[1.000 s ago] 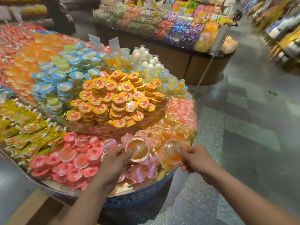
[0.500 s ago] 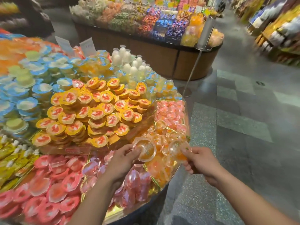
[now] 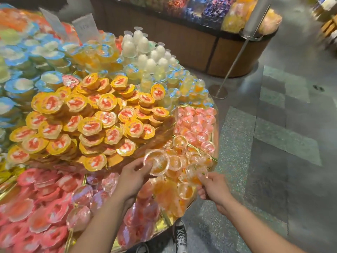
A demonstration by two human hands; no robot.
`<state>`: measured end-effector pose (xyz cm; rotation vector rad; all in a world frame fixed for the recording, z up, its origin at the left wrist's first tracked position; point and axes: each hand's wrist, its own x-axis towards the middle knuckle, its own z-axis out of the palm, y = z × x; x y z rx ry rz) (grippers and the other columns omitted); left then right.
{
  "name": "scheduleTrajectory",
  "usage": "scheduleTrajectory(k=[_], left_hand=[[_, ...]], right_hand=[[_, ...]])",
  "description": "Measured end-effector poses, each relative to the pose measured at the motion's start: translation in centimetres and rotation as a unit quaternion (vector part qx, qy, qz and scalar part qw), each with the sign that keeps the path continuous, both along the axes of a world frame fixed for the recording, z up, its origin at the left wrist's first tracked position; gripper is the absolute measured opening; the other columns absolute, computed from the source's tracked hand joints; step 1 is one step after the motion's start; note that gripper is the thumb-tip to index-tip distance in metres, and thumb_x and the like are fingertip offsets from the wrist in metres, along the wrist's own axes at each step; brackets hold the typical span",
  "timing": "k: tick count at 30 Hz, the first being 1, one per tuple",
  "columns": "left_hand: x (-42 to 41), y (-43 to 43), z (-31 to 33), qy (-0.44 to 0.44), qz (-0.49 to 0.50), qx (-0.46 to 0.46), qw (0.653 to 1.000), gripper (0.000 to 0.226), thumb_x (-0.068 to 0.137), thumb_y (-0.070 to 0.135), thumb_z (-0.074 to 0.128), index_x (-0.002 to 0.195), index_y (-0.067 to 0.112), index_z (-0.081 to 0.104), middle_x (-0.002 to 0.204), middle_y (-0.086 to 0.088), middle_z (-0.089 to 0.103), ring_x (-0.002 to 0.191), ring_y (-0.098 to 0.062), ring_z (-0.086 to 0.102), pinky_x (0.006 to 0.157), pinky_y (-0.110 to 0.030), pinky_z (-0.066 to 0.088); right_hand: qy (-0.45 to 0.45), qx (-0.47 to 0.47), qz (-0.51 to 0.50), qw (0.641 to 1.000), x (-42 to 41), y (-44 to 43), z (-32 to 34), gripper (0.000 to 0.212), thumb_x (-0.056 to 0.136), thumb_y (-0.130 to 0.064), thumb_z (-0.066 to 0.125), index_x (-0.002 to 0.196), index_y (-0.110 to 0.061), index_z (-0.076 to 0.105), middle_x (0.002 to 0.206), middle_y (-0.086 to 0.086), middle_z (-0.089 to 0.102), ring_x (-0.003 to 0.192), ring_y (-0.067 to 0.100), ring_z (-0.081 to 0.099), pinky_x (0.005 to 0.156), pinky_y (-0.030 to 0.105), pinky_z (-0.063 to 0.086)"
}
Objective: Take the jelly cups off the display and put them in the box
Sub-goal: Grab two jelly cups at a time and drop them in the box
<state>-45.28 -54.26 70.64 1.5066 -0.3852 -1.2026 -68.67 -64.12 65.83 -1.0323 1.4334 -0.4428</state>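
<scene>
Two hands, picking step as I judge it: left hand (image 3: 135, 178) pinches a clear plastic cup of orange jelly (image 3: 156, 162); right hand (image 3: 215, 189) pinches a second such cup (image 3: 196, 173), both just above the gold-rimmed display (image 3: 165, 220). Next move calls for carrying them to the box, not in sight.

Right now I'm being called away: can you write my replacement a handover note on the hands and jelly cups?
Left hand: grips one orange jelly cup above the display.
Right hand: pinches a second orange cup near the display's edge.
Box: not in view.
Done: two cups in hand, none boxed yet.
Left: put both in the box, then clear the orange pile beside the hands.
</scene>
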Motion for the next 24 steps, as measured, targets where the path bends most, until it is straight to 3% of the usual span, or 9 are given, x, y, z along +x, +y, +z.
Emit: scheduleTrajectory(k=[2, 5, 8, 9, 13, 16, 20, 22, 24], left_hand=[[0.1, -0.9, -0.6, -0.001, 0.033, 0.002, 0.999, 0.011, 0.094, 0.013, 0.067, 0.102, 0.013, 0.074, 0.092, 0.002, 0.077, 0.072, -0.007, 0.071, 0.065, -0.02, 0.057], [0.4, -2.1, -1.9, 0.006, 0.077, 0.016, 0.997, 0.019, 0.092, 0.019, 0.069, 0.111, 0.013, 0.073, 0.105, -0.003, 0.077, 0.096, -0.021, 0.073, 0.087, -0.034, 0.058], [0.8, -2.6, -3.3, 0.0, 0.112, 0.027, 0.993, 0.041, 0.08, 0.039, 0.08, 0.114, 0.019, 0.073, 0.112, -0.001, 0.075, 0.108, -0.025, 0.07, 0.102, -0.048, 0.051], [0.8, -2.7, -3.8, -0.007, 0.117, 0.031, 0.993, 0.044, 0.077, 0.043, 0.081, 0.113, 0.02, 0.074, 0.112, 0.001, 0.075, 0.109, -0.023, 0.069, 0.103, -0.05, 0.05], [0.5, -2.9, -5.3, -0.023, 0.122, 0.057, 0.991, 0.014, 0.089, 0.027, 0.074, 0.103, 0.026, 0.075, 0.107, 0.005, 0.076, 0.107, -0.018, 0.07, 0.102, -0.048, 0.051], [0.3, -2.9, -6.2, -0.035, 0.119, 0.07, 0.99, 0.018, 0.086, 0.035, 0.075, 0.103, 0.03, 0.077, 0.114, 0.004, 0.074, 0.11, -0.019, 0.067, 0.103, -0.049, 0.05], [0.1, -3.3, -6.8, -0.029, 0.128, 0.076, 0.988, 0.033, 0.074, 0.047, 0.078, 0.103, 0.031, 0.077, 0.118, 0.001, 0.071, 0.113, -0.021, 0.066, 0.104, -0.051, 0.049], [0.2, -3.7, -7.0, -0.025, 0.132, 0.082, 0.987, 0.049, 0.068, 0.054, 0.08, 0.109, 0.029, 0.075, 0.121, 0.001, 0.07, 0.114, -0.021, 0.065, 0.104, -0.051, 0.049], [0.3, -4.4, -7.3, -0.016, 0.134, 0.086, 0.987, 0.046, 0.068, 0.053, 0.081, 0.107, 0.029, 0.075, 0.122, 0.002, 0.07, 0.113, -0.02, 0.066, 0.103, -0.049, 0.05]], right_hand=[[0.02, 0.003, 0.018, 1.0, 0.3, -1.6, -2.3, 0.036, 0.098, -0.027, 0.065, 0.123, -0.002, 0.064, 0.061, 0.005, 0.066, 0.05, 0.015, 0.058, 0.048, 0.029, 0.047], [0.052, 0.011, 0.051, 0.997, 0.9, -4.0, -5.6, 0.036, 0.099, -0.028, 0.063, 0.129, -0.007, 0.061, 0.058, 0.0, 0.067, 0.049, 0.014, 0.058, 0.049, 0.031, 0.047], [0.076, 0.019, 0.088, 0.993, 1.2, -5.4, -8.3, 0.043, 0.098, -0.033, 0.063, 0.135, -0.014, 0.058, 0.063, 0.003, 0.067, 0.054, 0.017, 0.061, 0.052, 0.031, 0.049], [0.083, 0.023, 0.098, 0.991, 1.1, -5.6, -8.9, 0.042, 0.098, -0.034, 0.062, 0.135, -0.015, 0.057, 0.067, 0.003, 0.067, 0.056, 0.016, 0.061, 0.052, 0.031, 0.049], [0.082, 0.051, 0.113, 0.989, 0.6, -6.1, -10.5, 0.043, 0.098, -0.03, 0.063, 0.136, -0.012, 0.056, 0.072, 0.003, 0.065, 0.051, 0.012, 0.059, 0.044, 0.025, 0.046], [0.067, 0.067, 0.102, 0.99, 0.8, -6.0, -11.1, 0.048, 0.097, -0.025, 0.064, 0.142, -0.011, 0.05, 0.072, 0.004, 0.063, 0.049, 0.012, 0.056, 0.041, 0.023, 0.045], [0.084, 0.074, 0.081, 0.99, 1.3, -6.1, -11.8, 0.049, 0.098, -0.03, 0.063, 0.143, -0.013, 0.051, 0.089, 0.01, 0.07, 0.065, 0.019, 0.064, 0.049, 0.027, 0.051], [0.095, 0.075, 0.078, 0.99, 1.4, -6.2, -12.0, 0.052, 0.097, -0.035, 0.064, 0.144, -0.014, 0.051, 0.087, 0.013, 0.072, 0.067, 0.021, 0.065, 0.054, 0.031, 0.054], [0.097, 0.079, 0.074, 0.989, 1.4, -6.1, -12.2, 0.055, 0.096, -0.039, 0.063, 0.144, -0.016, 0.05, 0.082, 0.013, 0.071, 0.066, 0.022, 0.064, 0.059, 0.034, 0.057]])
